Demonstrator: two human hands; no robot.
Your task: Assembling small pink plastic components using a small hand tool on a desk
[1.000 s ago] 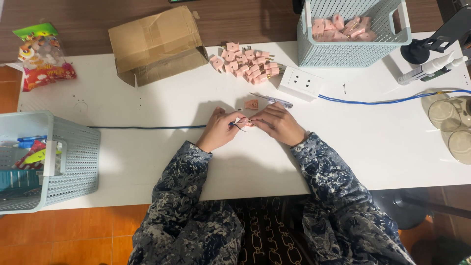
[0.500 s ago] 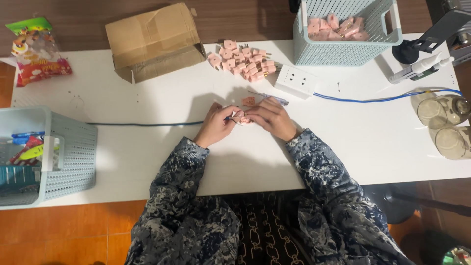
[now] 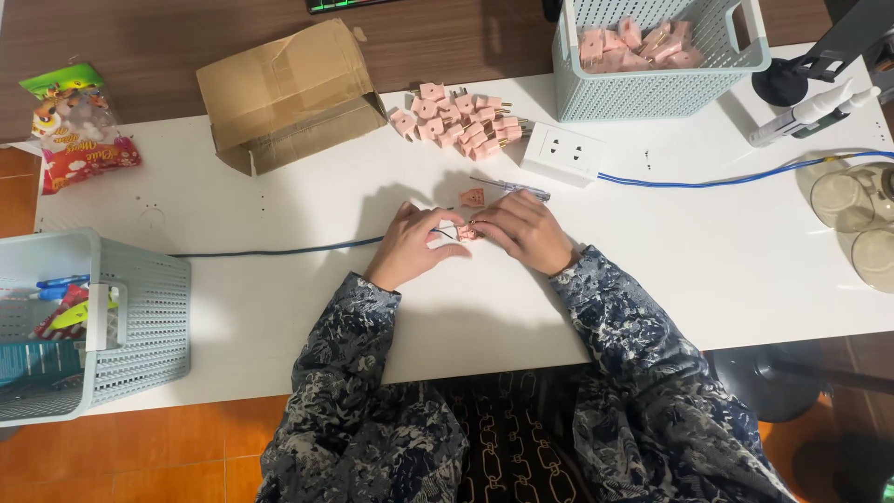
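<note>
The left hand (image 3: 408,250) pinches the end of a thin blue wire (image 3: 279,250) in a closed grip. The right hand (image 3: 526,231) is closed on a small pink plug (image 3: 467,233), low on the white table (image 3: 279,307), between both hands. A second pink plug part (image 3: 472,197) lies just past them, beside a small screwdriver (image 3: 510,188). Farther back sit a pile of pink plugs (image 3: 456,121), a white socket box (image 3: 563,154) and a cardboard box (image 3: 289,93). The wire looks thin, so it could slip out if the pinch loosens.

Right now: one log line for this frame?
left hand: on cable | right hand: on pink plug | screwdriver: on table
</note>
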